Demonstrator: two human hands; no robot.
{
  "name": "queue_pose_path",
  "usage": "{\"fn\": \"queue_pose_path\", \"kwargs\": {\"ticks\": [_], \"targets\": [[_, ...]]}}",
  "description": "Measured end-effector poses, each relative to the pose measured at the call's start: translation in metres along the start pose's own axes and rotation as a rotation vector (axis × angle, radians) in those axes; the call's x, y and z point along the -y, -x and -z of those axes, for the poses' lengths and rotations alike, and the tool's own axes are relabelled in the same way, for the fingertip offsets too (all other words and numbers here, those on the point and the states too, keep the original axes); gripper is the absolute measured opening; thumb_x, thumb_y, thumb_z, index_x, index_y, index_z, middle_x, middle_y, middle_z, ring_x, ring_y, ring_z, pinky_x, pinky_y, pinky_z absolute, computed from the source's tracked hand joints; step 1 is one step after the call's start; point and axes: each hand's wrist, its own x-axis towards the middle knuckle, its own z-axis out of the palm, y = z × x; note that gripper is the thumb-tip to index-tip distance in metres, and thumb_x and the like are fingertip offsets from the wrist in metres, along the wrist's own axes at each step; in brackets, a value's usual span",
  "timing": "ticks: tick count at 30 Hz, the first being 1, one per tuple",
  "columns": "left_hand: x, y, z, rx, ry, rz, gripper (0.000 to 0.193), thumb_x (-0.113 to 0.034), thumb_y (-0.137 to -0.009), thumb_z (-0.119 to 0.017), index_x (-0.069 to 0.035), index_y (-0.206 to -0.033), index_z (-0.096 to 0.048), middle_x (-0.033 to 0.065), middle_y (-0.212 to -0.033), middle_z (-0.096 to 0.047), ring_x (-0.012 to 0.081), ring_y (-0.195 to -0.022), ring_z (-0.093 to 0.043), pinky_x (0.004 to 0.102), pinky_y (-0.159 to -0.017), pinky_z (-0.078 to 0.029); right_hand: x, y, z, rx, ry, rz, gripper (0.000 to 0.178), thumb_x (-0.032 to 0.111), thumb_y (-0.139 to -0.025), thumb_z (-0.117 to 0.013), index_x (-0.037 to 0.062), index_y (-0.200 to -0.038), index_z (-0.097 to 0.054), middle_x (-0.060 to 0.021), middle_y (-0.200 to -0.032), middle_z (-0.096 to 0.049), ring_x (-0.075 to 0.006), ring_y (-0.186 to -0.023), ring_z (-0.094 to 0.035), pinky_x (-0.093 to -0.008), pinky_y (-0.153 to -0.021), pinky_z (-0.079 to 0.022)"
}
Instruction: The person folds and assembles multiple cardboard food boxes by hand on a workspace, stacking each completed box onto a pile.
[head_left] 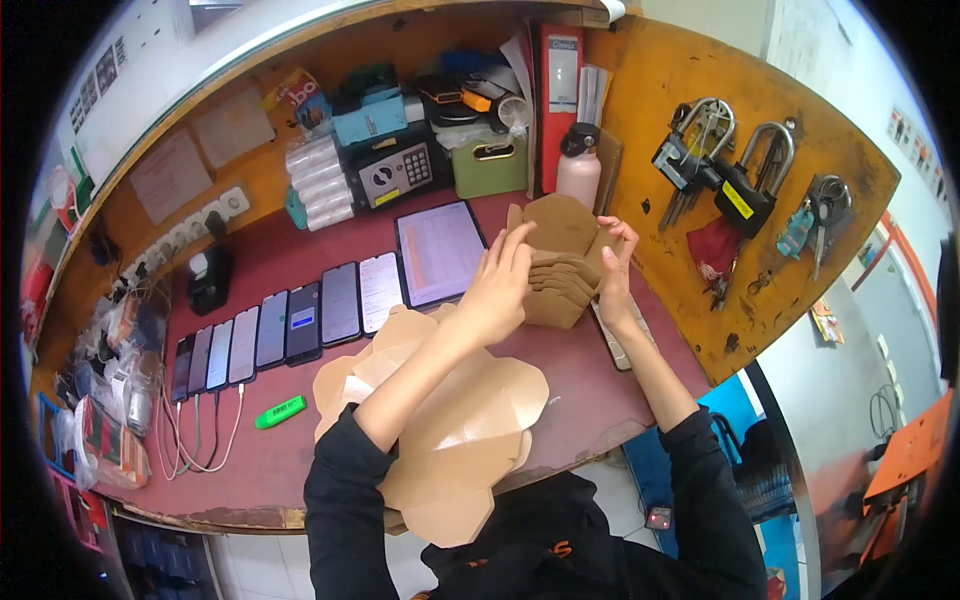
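A nested stack of folded brown cardboard boxes stands on the red desktop in front of me, with its top flap raised at the back. My left hand grips the left side of the top box, fingers bent over its edge. On the opposite side my right hand holds the right flap between thumb and curled fingers. Below my left forearm lies a pile of flat, unfolded cardboard box blanks, light brown and shiny, reaching over the desk's front edge.
Several phones and a tablet lie in a row, some with charging cables. A green highlighter is nearer me. Behind stand a pink bottle, a green bin and a small safe. Padlocks hang on the right panel.
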Motion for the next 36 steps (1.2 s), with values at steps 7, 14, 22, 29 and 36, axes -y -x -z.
{"fn": "queue_pose_path", "kwargs": {"ticks": [7, 14, 22, 29, 36], "targets": [[-0.084, 0.116, 0.032, 0.496, -0.239, 0.258, 0.077, -0.032, -0.081, -0.056, 0.001, -0.138, -0.016, 0.0306, -0.14, -0.014, 0.0499, -0.127, -0.018, 0.0527, -0.101, -0.026, 0.025, -0.004, 0.003, -0.129, 0.351, 0.2, 0.039, 0.017, -0.082, -0.052, 0.002, -0.113, -0.035, -0.0173, -0.125, -0.034, -0.0291, -0.118, -0.031, -0.038, -0.101, -0.02], [-0.128, 0.201, 0.027, 0.398, -0.516, 0.114, 0.056, -0.019, -0.072, -0.057, 0.015, -0.115, -0.044, 0.0384, -0.108, -0.05, 0.0484, -0.09, -0.057, 0.0446, -0.072, -0.052, 0.106, 0.028, -0.024, 1.069, 0.159, 0.194, 0.022, 0.018, -0.076, -0.06, 0.0026, -0.092, -0.058, -0.0128, -0.105, -0.056, -0.029, -0.102, -0.052, -0.0387, -0.089, -0.039], [-0.128, 0.171, 0.09, 0.548, -0.137, 0.263, 0.021, -0.009, -0.066, -0.054, 0.004, -0.082, -0.056, 0.0206, -0.078, -0.062, 0.0322, -0.061, -0.063, 0.0398, -0.054, -0.052, 0.137, 0.052, -0.031, 1.364, 0.159, 0.161, 0.027, 0.025, -0.077, -0.062, 0.0025, -0.093, -0.062, -0.0131, -0.095, -0.062, -0.0312, -0.093, -0.056, -0.0404, -0.087, -0.042], [-0.115, 0.166, 0.124, 0.111, -0.257, 0.269, 0.025, 0.002, -0.063, -0.052, -0.006, -0.086, -0.058, 0.0092, -0.066, -0.061, 0.0272, -0.06, -0.061, 0.0359, -0.053, -0.048, 0.184, 0.04, -0.051, 1.029, 0.394, 0.316, 0.011, 0.015, -0.074, -0.063, 0.0089, -0.083, -0.066, -0.0033, -0.075, -0.063, -0.0222, -0.082, -0.06, -0.0401, -0.083, -0.043], [-0.109, 0.143, 0.159, -0.278, -0.281, 0.255, 0.021, 0.003, -0.066, -0.056, -0.004, -0.086, -0.055, 0.011, -0.061, -0.056, 0.0298, -0.055, -0.058, 0.0365, -0.048, -0.042, 0.194, -0.016, -0.099, 0.005, 0.701, 0.837, 0.034, 0.026, -0.07, -0.063, 0.017, -0.102, -0.061, -0.0081, -0.115, -0.054, -0.0273, -0.118, -0.044, -0.0615, -0.102, -0.011]]}}
